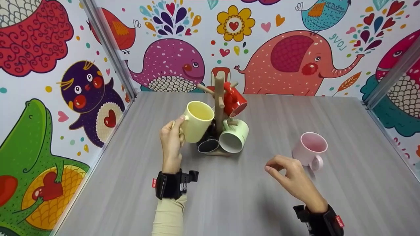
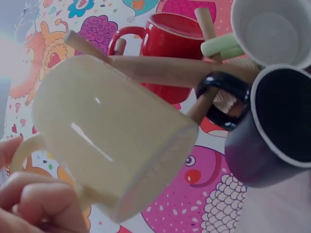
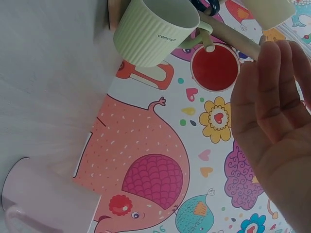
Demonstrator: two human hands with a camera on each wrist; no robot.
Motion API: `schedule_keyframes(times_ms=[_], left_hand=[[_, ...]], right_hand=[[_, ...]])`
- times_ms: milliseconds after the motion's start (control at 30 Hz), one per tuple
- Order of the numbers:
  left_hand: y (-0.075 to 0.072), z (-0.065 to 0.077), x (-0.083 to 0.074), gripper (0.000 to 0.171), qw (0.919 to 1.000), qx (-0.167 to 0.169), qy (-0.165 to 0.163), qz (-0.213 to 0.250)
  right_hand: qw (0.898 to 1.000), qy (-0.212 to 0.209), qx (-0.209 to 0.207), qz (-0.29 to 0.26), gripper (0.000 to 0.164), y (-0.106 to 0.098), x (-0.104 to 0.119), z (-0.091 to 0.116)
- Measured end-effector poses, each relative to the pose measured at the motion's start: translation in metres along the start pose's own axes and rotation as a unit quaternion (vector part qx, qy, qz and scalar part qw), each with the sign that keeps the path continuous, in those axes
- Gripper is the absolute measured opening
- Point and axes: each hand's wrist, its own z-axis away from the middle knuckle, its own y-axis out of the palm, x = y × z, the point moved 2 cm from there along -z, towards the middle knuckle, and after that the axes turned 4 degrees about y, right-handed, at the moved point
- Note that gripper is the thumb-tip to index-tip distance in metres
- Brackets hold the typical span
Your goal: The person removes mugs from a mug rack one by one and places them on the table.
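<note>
My left hand (image 1: 170,141) grips a pale yellow mug (image 1: 198,126) by its handle, raised beside the left of a wooden mug tree (image 1: 219,88). In the left wrist view the yellow mug (image 2: 112,131) is tilted, its base toward the black mug and its side overlapping the tree's post (image 2: 160,70). A red mug (image 1: 235,104), a ribbed light green mug (image 1: 242,132) and a black mug (image 1: 208,146) hang on the tree by their handles. My right hand (image 1: 292,175) holds nothing, fingers loosely bent over the table, nearest a pink mug (image 1: 305,150).
The pink mug stands upright on the grey table (image 1: 137,196), right of the tree, its handle toward me. Cartoon-printed panels (image 1: 279,65) wall the back and sides, with metal posts (image 1: 111,49) at the corners. Black camera straps (image 1: 170,185) sit on both wrists.
</note>
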Motion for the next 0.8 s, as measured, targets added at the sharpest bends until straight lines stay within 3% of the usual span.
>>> schedule_keyframes(times_ms=[400, 600, 800], left_hand=[[0.003, 0.021, 0.001, 0.044, 0.9948, 0.049, -0.004, 0.090], [0.006, 0.031, -0.001, 0.045, 0.9915, 0.067, -0.018, 0.110], [0.009, 0.040, -0.002, 0.044, 0.9882, 0.090, -0.019, 0.122]], right_hand=[[0.999, -0.021, -0.039, -0.002, 0.021, -0.002, -0.001, -0.001], [0.998, -0.031, -0.062, -0.004, 0.022, -0.004, 0.000, -0.003], [0.997, -0.013, -0.082, -0.001, 0.020, -0.007, -0.001, -0.004]])
